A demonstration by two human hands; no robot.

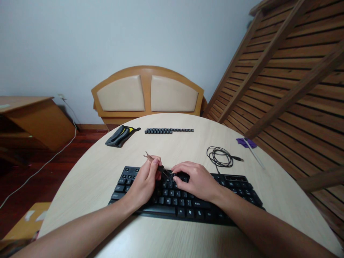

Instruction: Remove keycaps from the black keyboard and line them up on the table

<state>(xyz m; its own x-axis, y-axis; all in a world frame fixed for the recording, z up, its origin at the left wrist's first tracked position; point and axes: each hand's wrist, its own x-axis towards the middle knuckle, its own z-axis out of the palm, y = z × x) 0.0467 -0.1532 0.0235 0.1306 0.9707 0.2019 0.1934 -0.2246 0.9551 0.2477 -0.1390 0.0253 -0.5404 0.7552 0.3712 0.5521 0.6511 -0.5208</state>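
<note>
A black keyboard (172, 200) lies in front of me on the round table. Keycaps are off along parts of its upper rows, at the upper left. My left hand (146, 177) is closed around a keycap puller (153, 160). One wire end points up and away, and the other reaches down to the keys near the upper middle. Just right of those wires, my right hand (197, 179) has thumb and forefinger curled together over the upper row. Whatever lies between those fingertips is too small and dark to make out.
Removed keycaps (169, 130) lie in two rows at the far side. A dark grey and yellow pouch or gloves (120, 136) sits at the left. The coiled cable (221, 157) rests behind the keyboard, and a purple cloth (245, 142) with a thin stick (254, 153) lies right.
</note>
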